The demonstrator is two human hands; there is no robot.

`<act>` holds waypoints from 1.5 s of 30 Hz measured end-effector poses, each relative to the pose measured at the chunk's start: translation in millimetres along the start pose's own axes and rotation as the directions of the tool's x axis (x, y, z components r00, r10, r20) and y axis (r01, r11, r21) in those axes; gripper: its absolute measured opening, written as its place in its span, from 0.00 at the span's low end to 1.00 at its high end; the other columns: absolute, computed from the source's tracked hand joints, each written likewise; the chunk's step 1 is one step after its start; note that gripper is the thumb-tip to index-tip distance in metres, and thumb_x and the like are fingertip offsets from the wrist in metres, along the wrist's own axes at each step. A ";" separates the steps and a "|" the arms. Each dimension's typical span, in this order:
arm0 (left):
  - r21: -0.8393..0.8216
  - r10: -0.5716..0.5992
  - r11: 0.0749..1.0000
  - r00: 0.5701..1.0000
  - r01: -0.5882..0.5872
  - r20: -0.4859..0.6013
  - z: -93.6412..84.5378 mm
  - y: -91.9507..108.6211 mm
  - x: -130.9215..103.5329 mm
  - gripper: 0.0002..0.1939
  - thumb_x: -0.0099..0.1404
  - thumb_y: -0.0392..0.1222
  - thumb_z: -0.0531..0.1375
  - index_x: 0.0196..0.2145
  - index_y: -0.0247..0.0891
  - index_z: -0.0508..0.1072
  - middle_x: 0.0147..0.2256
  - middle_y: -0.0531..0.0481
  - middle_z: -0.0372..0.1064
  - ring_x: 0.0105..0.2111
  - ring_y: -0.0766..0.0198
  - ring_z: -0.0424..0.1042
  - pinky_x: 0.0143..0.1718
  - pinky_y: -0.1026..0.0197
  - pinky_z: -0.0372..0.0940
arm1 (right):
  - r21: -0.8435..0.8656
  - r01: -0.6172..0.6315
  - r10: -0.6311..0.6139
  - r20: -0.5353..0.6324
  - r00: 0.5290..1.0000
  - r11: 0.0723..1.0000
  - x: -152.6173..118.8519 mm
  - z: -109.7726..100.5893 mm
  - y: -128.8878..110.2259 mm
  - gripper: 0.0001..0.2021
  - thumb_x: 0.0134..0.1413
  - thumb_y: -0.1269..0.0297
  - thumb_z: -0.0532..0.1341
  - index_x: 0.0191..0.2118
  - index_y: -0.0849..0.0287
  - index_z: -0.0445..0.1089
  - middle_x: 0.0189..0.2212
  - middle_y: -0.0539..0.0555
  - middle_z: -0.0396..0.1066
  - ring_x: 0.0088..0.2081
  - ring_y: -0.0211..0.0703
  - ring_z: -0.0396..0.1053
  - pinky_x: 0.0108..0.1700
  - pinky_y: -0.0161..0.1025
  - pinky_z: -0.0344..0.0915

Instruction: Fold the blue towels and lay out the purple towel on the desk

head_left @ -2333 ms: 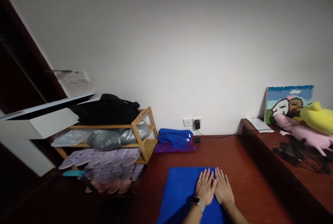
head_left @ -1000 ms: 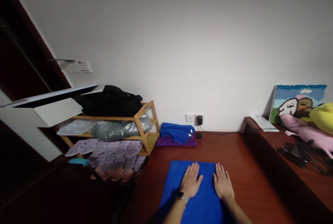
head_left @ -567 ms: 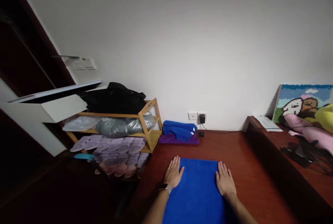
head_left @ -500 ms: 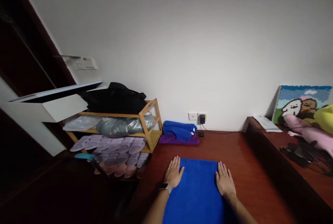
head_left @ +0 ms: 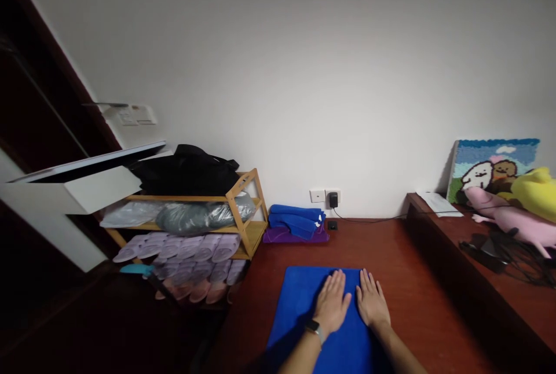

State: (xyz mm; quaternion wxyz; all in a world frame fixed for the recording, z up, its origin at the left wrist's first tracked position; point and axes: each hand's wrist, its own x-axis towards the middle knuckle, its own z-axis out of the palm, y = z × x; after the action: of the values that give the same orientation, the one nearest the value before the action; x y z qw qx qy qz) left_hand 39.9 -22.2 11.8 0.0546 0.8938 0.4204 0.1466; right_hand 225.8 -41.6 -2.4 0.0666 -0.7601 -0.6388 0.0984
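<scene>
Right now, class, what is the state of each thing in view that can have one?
Blue cloth: lying flat on the table
Left hand: palm down on blue cloth
Right hand: palm down at blue cloth's right edge
Blue bundle: folded
Purple cloth: under blue bundle
Black adapter: plugged in
Picture: propped up
Slippers: in rows

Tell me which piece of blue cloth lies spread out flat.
The flat blue cloth with the left hand on it and the right hand at its right edge. The folded blue fabric, farther back, sits piled on purple fabric.
</scene>
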 end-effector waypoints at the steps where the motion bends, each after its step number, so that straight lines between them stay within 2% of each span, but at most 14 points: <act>1: -0.018 0.016 1.000 1.000 -0.016 0.011 7.4 12.5 2.0 0.32 0.78 0.54 0.37 0.74 0.42 0.39 0.73 0.49 0.42 0.72 0.58 0.43 0.72 0.49 0.46 | -0.005 0.010 -0.010 -0.001 1.000 1.000 0.0 0.7 0.5 0.34 0.67 0.56 0.35 0.73 0.66 0.41 0.74 0.53 0.37 0.74 0.46 0.34 0.73 0.48 0.34; 2: -0.030 0.019 0.999 1.000 -0.018 0.020 12.7 19.8 2.4 0.32 0.78 0.54 0.37 0.74 0.42 0.40 0.73 0.48 0.42 0.72 0.58 0.43 0.72 0.48 0.46 | -0.008 0.018 -0.018 -0.002 1.000 1.000 0.2 1.6 0.9 0.34 0.67 0.56 0.36 0.73 0.65 0.42 0.74 0.53 0.37 0.74 0.47 0.34 0.73 0.48 0.34; 4: -0.035 -0.019 0.999 0.999 0.020 0.041 14.4 18.0 -1.6 0.32 0.78 0.55 0.37 0.73 0.41 0.42 0.73 0.48 0.44 0.72 0.59 0.43 0.73 0.48 0.45 | -0.010 0.025 -0.025 -0.007 1.000 1.000 0.8 2.9 1.3 0.33 0.67 0.56 0.36 0.73 0.65 0.43 0.74 0.53 0.38 0.74 0.47 0.34 0.73 0.49 0.35; 6: -0.014 -0.107 0.994 0.992 0.108 0.065 4.9 -2.0 -11.0 0.33 0.77 0.57 0.36 0.73 0.39 0.44 0.73 0.47 0.44 0.72 0.58 0.43 0.73 0.47 0.45 | -0.003 0.010 -0.010 -0.014 1.000 1.000 1.2 3.5 1.3 0.34 0.68 0.55 0.35 0.73 0.66 0.42 0.74 0.54 0.38 0.74 0.47 0.34 0.73 0.49 0.34; 10: 0.084 -0.321 0.945 0.946 0.316 0.047 -21.4 -60.5 -42.0 0.36 0.77 0.59 0.36 0.72 0.34 0.48 0.72 0.43 0.44 0.72 0.55 0.44 0.72 0.45 0.46 | 0.013 -0.011 0.011 -0.013 1.000 1.000 1.1 4.1 1.3 0.34 0.68 0.53 0.34 0.73 0.67 0.40 0.75 0.54 0.38 0.74 0.46 0.34 0.73 0.49 0.33; 12: 0.125 -0.368 0.923 0.930 0.365 0.004 -25.6 -82.4 -58.3 0.36 0.77 0.59 0.36 0.72 0.35 0.47 0.72 0.44 0.44 0.72 0.55 0.45 0.72 0.45 0.47 | 0.013 -0.012 0.012 -0.004 1.000 1.000 1.4 4.9 1.6 0.34 0.68 0.53 0.34 0.74 0.66 0.39 0.75 0.53 0.38 0.74 0.46 0.34 0.73 0.49 0.33; 15: 0.160 -0.389 0.907 0.920 0.390 -0.040 -20.7 -97.5 -73.7 0.35 0.77 0.59 0.37 0.73 0.36 0.46 0.72 0.44 0.44 0.72 0.55 0.44 0.72 0.45 0.48 | 0.010 -0.013 0.013 -0.001 1.000 1.000 3.2 4.2 0.8 0.34 0.68 0.53 0.34 0.74 0.66 0.39 0.75 0.53 0.38 0.74 0.46 0.35 0.73 0.49 0.34; 21: 0.157 -0.396 0.902 0.916 0.401 -0.068 -12.9 -96.0 -73.1 0.35 0.76 0.59 0.38 0.73 0.37 0.45 0.72 0.44 0.45 0.72 0.53 0.45 0.72 0.45 0.48 | 0.018 -0.064 0.064 0.010 0.998 0.998 -2.8 -2.8 -1.0 0.35 0.68 0.53 0.33 0.74 0.66 0.40 0.75 0.54 0.37 0.74 0.47 0.35 0.73 0.49 0.37; 25: 0.148 -0.405 0.900 0.912 0.411 -0.073 -15.5 -95.2 -70.7 0.36 0.76 0.59 0.38 0.73 0.37 0.47 0.72 0.43 0.46 0.72 0.52 0.46 0.71 0.43 0.47 | 0.049 -0.073 0.076 -0.056 0.996 0.996 -29.4 1.6 -0.1 0.35 0.68 0.52 0.31 0.74 0.64 0.39 0.75 0.52 0.36 0.74 0.46 0.34 0.73 0.48 0.36; 30: 0.151 -0.406 0.898 0.910 0.414 -0.080 -17.5 -94.7 -69.1 0.37 0.75 0.60 0.37 0.72 0.34 0.50 0.72 0.43 0.48 0.72 0.53 0.46 0.71 0.45 0.47 | 0.039 -0.035 0.035 0.003 0.999 0.999 -57.5 3.9 -6.7 0.35 0.68 0.51 0.33 0.74 0.63 0.41 0.74 0.50 0.38 0.74 0.45 0.35 0.74 0.48 0.36; 36: 0.175 -0.400 0.896 0.913 0.408 -0.078 -13.8 -98.1 -67.7 0.37 0.75 0.61 0.37 0.72 0.36 0.50 0.71 0.43 0.49 0.71 0.52 0.48 0.71 0.44 0.48 | 0.047 -0.038 0.038 -0.017 0.999 0.998 -57.5 2.4 -9.3 0.34 0.68 0.53 0.33 0.73 0.66 0.41 0.74 0.52 0.38 0.74 0.44 0.36 0.74 0.47 0.35; 40: 0.196 -0.404 0.892 0.913 0.408 -0.059 -17.3 -101.8 -68.1 0.36 0.75 0.60 0.38 0.72 0.37 0.49 0.71 0.43 0.48 0.71 0.52 0.47 0.71 0.43 0.48 | 0.066 -0.035 0.037 -0.029 0.999 0.997 -56.6 3.2 -9.0 0.34 0.68 0.54 0.35 0.73 0.66 0.42 0.74 0.53 0.39 0.74 0.46 0.36 0.74 0.49 0.36; 43: 0.189 -0.390 0.898 0.918 0.397 -0.075 -22.2 -91.8 -63.3 0.35 0.76 0.58 0.39 0.73 0.38 0.47 0.71 0.44 0.49 0.71 0.52 0.48 0.71 0.43 0.48 | 0.064 -0.034 0.036 -0.027 0.999 0.997 -57.3 1.3 -10.2 0.34 0.68 0.54 0.34 0.73 0.67 0.41 0.74 0.53 0.37 0.74 0.46 0.36 0.74 0.48 0.36; 45: 0.162 -0.326 0.926 0.939 0.340 -0.108 -21.5 -70.6 -55.2 0.33 0.76 0.56 0.38 0.73 0.39 0.46 0.72 0.46 0.47 0.72 0.54 0.46 0.71 0.44 0.47 | 0.057 -0.037 0.038 -0.018 0.999 0.998 -57.8 -0.7 -11.0 0.34 0.68 0.54 0.34 0.73 0.67 0.40 0.74 0.53 0.37 0.74 0.46 0.35 0.74 0.48 0.35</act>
State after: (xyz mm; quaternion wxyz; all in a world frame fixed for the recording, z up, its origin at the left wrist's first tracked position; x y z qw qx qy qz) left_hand -52.0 -19.9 4.8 -0.0183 0.8040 0.5794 0.1324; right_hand 205.9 -96.6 4.5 0.0925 -0.7708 -0.6206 0.1105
